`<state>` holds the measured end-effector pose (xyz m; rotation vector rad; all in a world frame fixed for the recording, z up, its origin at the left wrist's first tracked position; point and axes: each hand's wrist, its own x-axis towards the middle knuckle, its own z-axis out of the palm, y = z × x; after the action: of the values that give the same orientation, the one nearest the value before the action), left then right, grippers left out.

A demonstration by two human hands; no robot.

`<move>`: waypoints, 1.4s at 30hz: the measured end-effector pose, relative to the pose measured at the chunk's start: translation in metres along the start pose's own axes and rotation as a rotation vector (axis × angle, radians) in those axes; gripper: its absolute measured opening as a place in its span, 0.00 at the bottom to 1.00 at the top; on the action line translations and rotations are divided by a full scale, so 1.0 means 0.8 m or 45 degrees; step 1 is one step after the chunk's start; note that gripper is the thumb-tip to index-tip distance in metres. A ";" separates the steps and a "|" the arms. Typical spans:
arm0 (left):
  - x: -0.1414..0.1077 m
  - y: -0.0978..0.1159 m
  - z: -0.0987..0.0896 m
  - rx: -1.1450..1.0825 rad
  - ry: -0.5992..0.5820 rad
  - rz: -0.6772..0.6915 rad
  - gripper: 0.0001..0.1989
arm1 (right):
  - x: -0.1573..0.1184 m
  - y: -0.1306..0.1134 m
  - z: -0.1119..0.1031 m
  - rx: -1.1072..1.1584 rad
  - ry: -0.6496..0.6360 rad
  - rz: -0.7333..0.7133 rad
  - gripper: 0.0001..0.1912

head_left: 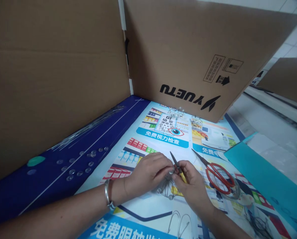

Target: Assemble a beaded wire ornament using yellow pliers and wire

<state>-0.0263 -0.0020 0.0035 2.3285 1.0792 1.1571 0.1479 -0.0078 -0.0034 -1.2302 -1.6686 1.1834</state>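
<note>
Printed banner [163, 146] on floor; red scissors [219, 177], clear beads [80, 162], wire rods [88, 127].

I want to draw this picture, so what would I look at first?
The tall brown cardboard panel with black YUETU letters stands at the back. In the middle, the left hand and right hand work yellow-handled pliers on a wire shape, above a bright poster. Red-handled scissors lie to the right.

"Where's this camera?"
"On the person's head, above the near edge of the printed poster [160, 142]."
"Facing?"
"Forward and down across it, close in on the left hand [148, 174] and right hand [190, 187]."
</note>
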 end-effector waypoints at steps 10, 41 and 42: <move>0.003 0.003 0.001 0.101 -0.045 0.005 0.06 | -0.003 -0.003 0.002 0.090 0.001 -0.014 0.08; 0.001 0.005 0.005 0.120 -0.068 -0.094 0.06 | 0.003 -0.003 0.015 0.068 0.095 0.024 0.12; 0.000 0.005 0.005 0.115 -0.068 -0.082 0.05 | 0.003 -0.004 0.015 0.080 0.089 0.017 0.12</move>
<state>-0.0214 -0.0042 0.0036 2.3597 1.2011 1.0376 0.1356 -0.0090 -0.0042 -1.2311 -1.5630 1.1786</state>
